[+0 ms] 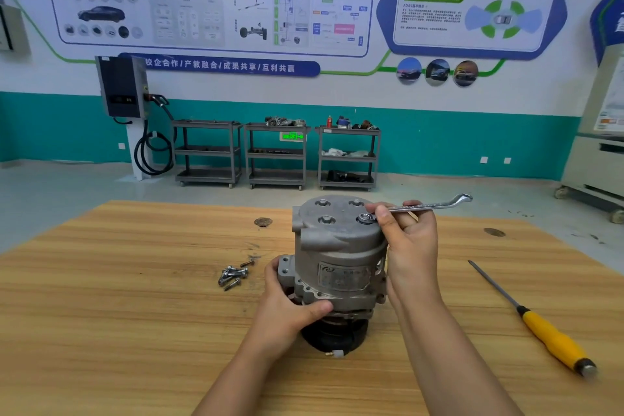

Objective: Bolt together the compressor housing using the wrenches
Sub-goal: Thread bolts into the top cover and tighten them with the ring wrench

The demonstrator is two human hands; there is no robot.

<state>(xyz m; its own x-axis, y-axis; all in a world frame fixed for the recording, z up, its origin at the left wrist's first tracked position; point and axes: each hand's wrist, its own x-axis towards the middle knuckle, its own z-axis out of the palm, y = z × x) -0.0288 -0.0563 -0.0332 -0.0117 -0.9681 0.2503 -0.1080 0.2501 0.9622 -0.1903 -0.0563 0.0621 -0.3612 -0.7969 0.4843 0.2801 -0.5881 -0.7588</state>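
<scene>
A grey metal compressor housing [337, 246] stands upright on a wooden table [135, 314], its black pulley end down. Its round top cap shows several recessed bolts. My left hand [287, 307] grips the lower flange on the near-left side. My right hand [408, 240] holds a silver ring wrench [429, 205] by its shaft. The wrench's near ring sits over the bolt at the front right of the cap, and its other end points away to the right.
Several loose bolts [234, 275] lie on the table left of the housing. A yellow-handled screwdriver [540, 331] lies at the right. Behind the table are three grey shelf carts [277, 154] and a wall charger [123, 88].
</scene>
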